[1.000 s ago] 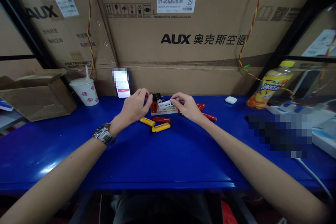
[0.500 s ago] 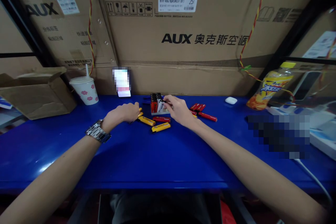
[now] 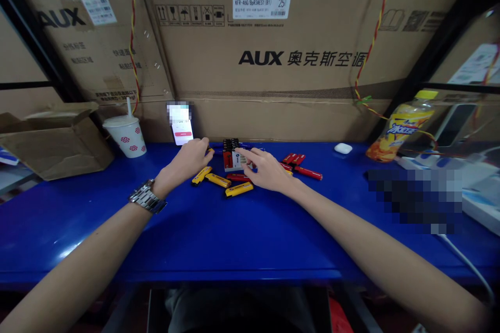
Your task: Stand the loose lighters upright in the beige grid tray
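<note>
My left hand, with a metal watch on its wrist, is closed with a yellow lighter at its fingertips; part of the lighter is hidden. My right hand reaches to a small lighter tray, its index finger stretched over a white lighter and its thumb apart. Red lighters and white ones stand upright in the tray, with dark tops behind. In front of it lie a red lighter and yellow lighters, loose on the blue table.
More red lighters lie right of my right hand. A lit phone leans against the big cardboard box. A paper cup and open carton stand left; a white earbud case and drink bottle are right.
My left hand has moved up and away from the loose yellow lighters, a yellow one at its fingertips. The right hand's fingers have parted from the white lighter they pinched, now standing straighter in the tray.
</note>
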`<state>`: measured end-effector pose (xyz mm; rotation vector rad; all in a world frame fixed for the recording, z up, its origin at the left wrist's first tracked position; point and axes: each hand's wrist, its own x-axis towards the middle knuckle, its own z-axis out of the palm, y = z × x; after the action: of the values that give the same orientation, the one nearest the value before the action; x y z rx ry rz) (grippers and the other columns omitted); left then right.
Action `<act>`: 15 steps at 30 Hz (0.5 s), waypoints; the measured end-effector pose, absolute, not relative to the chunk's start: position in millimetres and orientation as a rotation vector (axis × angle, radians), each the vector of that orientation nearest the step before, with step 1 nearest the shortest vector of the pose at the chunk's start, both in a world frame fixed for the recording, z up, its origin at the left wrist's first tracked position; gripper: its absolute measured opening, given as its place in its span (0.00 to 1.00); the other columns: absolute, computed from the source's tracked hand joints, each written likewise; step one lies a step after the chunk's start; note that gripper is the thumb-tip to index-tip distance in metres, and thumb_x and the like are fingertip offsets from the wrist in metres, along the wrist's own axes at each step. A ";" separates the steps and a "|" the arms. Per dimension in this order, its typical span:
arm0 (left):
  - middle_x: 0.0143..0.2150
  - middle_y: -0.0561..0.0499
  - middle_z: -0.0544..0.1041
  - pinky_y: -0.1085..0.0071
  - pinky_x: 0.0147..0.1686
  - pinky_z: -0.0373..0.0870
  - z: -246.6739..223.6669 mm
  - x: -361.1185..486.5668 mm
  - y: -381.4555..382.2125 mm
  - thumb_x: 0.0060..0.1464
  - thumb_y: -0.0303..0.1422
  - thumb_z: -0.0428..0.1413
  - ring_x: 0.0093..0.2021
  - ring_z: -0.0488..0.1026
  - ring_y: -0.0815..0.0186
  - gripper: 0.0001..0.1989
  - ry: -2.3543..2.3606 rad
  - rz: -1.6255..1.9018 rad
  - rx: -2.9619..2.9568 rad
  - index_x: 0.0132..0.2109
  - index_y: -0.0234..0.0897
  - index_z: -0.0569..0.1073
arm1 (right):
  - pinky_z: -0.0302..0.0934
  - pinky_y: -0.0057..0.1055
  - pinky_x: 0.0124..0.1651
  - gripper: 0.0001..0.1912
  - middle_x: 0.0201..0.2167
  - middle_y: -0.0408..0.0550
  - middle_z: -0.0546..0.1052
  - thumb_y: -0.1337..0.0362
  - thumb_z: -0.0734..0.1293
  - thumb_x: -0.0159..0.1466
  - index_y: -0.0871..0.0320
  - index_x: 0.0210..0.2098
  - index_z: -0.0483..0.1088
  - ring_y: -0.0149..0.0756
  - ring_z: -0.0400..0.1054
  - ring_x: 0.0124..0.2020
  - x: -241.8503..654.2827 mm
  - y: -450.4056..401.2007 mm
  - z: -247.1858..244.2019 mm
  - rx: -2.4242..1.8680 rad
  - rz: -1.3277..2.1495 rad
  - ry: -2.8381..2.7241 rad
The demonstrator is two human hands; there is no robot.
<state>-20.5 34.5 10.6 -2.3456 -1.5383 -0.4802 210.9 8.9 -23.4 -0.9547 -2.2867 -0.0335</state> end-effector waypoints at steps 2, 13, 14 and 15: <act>0.27 0.45 0.71 0.69 0.27 0.58 12.8 -19.5 34.1 0.55 0.33 0.51 0.27 0.68 0.62 0.08 -1.552 -0.552 -2.332 0.31 0.35 0.68 | 0.59 0.33 0.38 0.19 0.33 0.49 0.72 0.66 0.60 0.62 0.60 0.52 0.66 0.35 0.64 0.33 211.2 5.7 -22.0 -0.875 0.013 -2.325; 0.40 0.43 0.66 0.66 0.32 0.65 15.5 -13.5 25.5 0.53 0.34 0.56 0.33 0.65 0.63 0.08 -1.418 -0.973 -2.209 0.29 0.35 0.68 | 0.59 0.35 0.42 0.15 0.37 0.50 0.68 0.52 0.67 0.59 0.59 0.33 0.71 0.39 0.62 0.39 205.1 -10.9 -14.8 -0.690 0.210 -2.645; 0.38 0.44 0.67 0.66 0.33 0.65 15.6 -12.7 25.2 0.53 0.34 0.56 0.33 0.65 0.64 0.08 -1.389 -0.993 -2.230 0.28 0.35 0.67 | 0.59 0.35 0.41 0.15 0.36 0.50 0.68 0.52 0.67 0.60 0.59 0.32 0.69 0.38 0.62 0.38 205.0 -10.8 -13.9 -0.693 0.251 -2.621; 0.36 0.45 0.67 0.67 0.33 0.65 15.8 -11.8 25.0 0.53 0.33 0.55 0.32 0.65 0.64 0.08 -1.370 -1.003 -2.253 0.28 0.36 0.66 | 0.59 0.35 0.40 0.15 0.36 0.49 0.68 0.52 0.66 0.61 0.59 0.32 0.68 0.37 0.62 0.37 204.9 -10.2 -13.3 -0.701 0.298 -2.580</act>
<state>-11.8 25.0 15.8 -2.2526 -1.3695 -1.0033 204.9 -10.2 -13.3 -0.7013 -2.5797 0.2983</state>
